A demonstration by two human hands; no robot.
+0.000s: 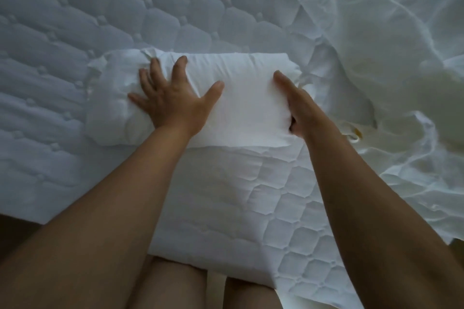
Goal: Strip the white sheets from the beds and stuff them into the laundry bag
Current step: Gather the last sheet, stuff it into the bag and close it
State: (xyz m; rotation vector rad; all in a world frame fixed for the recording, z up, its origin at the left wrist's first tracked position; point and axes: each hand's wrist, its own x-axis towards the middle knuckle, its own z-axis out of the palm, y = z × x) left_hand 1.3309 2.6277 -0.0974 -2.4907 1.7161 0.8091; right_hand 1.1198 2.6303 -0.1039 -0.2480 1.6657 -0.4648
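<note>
— Was anything hidden?
— The right hand [301, 108] stood edge-on against the rolled white fabric bundle [241, 108]; its grip was unclear.
— The left hand [173, 100]?
— Splayed flat, pressing the bundle, which lay on the quilted white mattress [75, 20] beside a crumpled white sheet [376, 45].

I count two hands on my feed, one left hand [170, 98] and one right hand [298, 108], with two bare forearms [120, 195] behind them. There is one roll of white bedding [246, 105], one flat quilted pad [238, 195] and one tufted mattress [75, 20]. One loose crumpled sheet [389, 45] lies at the right. Two bare legs [173, 283] show at the bottom edge.
</note>
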